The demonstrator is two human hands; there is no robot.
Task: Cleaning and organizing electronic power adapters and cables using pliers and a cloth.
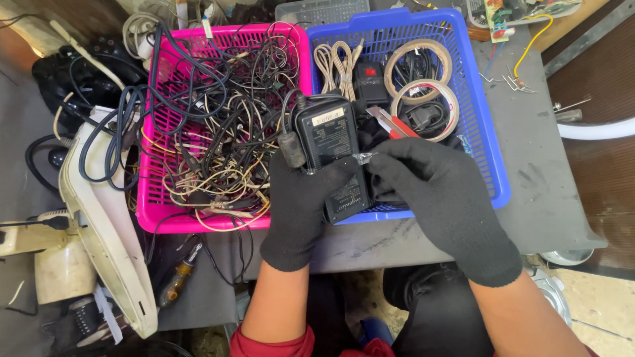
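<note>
My left hand (301,205), in a black knit glove, grips a black rectangular power adapter (331,149) with a label on its top, held over the gap between two baskets. A cable with a ferrite bead (292,149) hangs off the adapter's left side. My right hand (443,198), also gloved, pinches a small shiny piece (362,157) at the adapter's right edge; what the piece is cannot be made out.
A pink basket (153,198) full of tangled cables stands on the left. A blue basket (486,152) holds tape rolls (423,99), a red utility knife (391,123), coiled cords and a black switch box. A screwdriver (177,277) lies near the table's front edge. Old appliances crowd the left.
</note>
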